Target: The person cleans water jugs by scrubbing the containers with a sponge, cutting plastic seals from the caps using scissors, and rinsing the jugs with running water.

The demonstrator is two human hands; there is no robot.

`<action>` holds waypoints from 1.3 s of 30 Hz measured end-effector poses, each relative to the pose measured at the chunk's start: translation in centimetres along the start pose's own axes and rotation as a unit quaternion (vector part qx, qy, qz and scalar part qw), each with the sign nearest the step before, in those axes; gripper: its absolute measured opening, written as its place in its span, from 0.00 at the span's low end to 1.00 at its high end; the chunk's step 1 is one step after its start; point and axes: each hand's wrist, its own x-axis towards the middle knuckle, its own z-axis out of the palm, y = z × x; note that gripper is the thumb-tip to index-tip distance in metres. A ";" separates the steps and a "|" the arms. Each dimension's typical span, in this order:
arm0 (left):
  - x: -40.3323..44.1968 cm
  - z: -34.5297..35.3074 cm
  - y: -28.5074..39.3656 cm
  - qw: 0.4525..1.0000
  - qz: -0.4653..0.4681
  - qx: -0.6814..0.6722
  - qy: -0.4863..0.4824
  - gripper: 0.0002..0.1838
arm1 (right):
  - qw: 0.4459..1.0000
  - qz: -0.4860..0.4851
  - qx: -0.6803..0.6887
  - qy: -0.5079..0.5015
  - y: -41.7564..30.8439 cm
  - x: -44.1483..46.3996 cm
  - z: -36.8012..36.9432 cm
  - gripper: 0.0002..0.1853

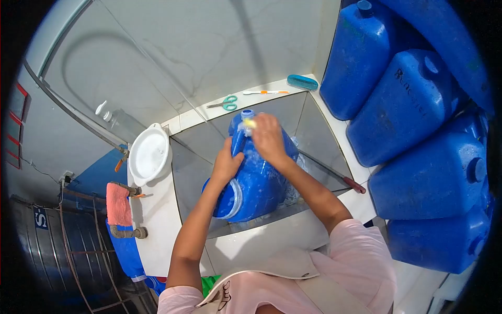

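Observation:
A blue plastic container (pixel 261 183) lies tilted in the grey tiled basin (pixel 193 172), its wide round opening toward the lower left and a small capped neck at the far end. Wrapped round its handle is my left hand (pixel 228 162). Near the small neck, my right hand (pixel 267 137) holds a yellow sponge (pixel 249 124) against the container; the fingers are slightly blurred. White suds show on the blue surface around the sponge and along the container's right side.
On the back ledge lie green-handled scissors (pixel 229 103), a toothbrush (pixel 266 92) and a teal brush (pixel 302 82). A white basin (pixel 150 155) and pump bottle (pixel 112 116) stand left. A rod with a red handle (pixel 354 184) crosses the right rim beside several blue jugs (pixel 397 107).

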 end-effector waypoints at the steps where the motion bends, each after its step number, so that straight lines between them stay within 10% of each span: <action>1: -0.6 -0.2 -0.5 0.995 0.061 0.037 0.071 0.23 | 0.999 0.028 -0.014 -0.016 0.7 -0.3 -0.2 0.11; 2: -1.2 -0.4 -1.0 0.996 0.057 0.016 0.070 0.21 | 0.990 0.134 -0.026 -0.033 1.8 -0.3 -0.4 0.11; 6: -1.4 0.1 -1.1 0.997 0.048 0.026 0.063 0.21 | 0.998 -0.030 -0.034 -0.048 -4.4 -0.3 0.2 0.13; 13: -2.0 -1.3 -1.0 0.997 0.045 0.003 0.068 0.21 | 0.986 0.060 -0.119 -0.099 -2.0 0.8 -0.9 0.11; 19: -3.9 -2.2 -4.1 0.998 0.042 0.010 0.043 0.24 | 0.982 -0.168 -0.076 -0.040 1.7 -2.2 -0.2 0.11; 21: -5.7 -2.5 -5.4 0.998 0.054 0.009 0.036 0.25 | 0.891 0.271 0.255 -0.261 4.7 -2.8 1.9 0.13; 23: -6.4 -2.6 -5.9 0.995 0.083 0.049 0.018 0.27 | 0.821 0.301 0.407 -0.265 2.7 -0.9 3.3 0.16; 25: -7.0 -2.7 -6.7 0.994 0.076 0.079 0.017 0.27 | 0.842 -0.176 0.349 -0.371 0.8 2.1 3.7 0.18; 26: -7.3 -2.7 -7.2 0.995 0.069 0.070 0.026 0.26 | 0.841 -0.173 0.353 -0.371 1.6 1.6 4.7 0.18; 28: -7.6 -2.7 -8.1 0.995 0.061 0.067 0.035 0.26 | 0.863 0.067 0.355 -0.353 4.7 -0.8 9.0 0.18; 30: -7.6 -2.8 -8.7 0.995 0.026 0.040 0.083 0.24 | 0.752 0.282 0.372 -0.465 11.1 -3.7 10.1 0.17; 33: -7.0 -3.7 -8.7 0.991 0.002 -0.016 0.133 0.22 | 0.647 0.431 0.527 -0.343 14.6 -6.6 9.1 0.16; 35: -6.2 -3.8 -10.1 0.989 -0.009 -0.041 0.139 0.21 | 0.849 0.202 0.192 -0.449 7.8 -2.8 7.2 0.15; 36: -6.0 -3.8 -10.9 0.985 -0.017 -0.069 0.155 0.20 | 0.929 0.028 0.215 -0.301 5.8 -3.1 9.1 0.14; 37: -5.9 -3.9 -11.4 0.980 -0.024 -0.096 0.172 0.19 | 0.954 -0.150 0.223 -0.134 4.9 -3.6 10.4 0.14; 39: -6.0 -3.8 -11.6 0.978 -0.078 -0.112 0.155 0.18 | 0.949 -0.115 0.222 -0.193 6.9 -4.2 11.3 0.13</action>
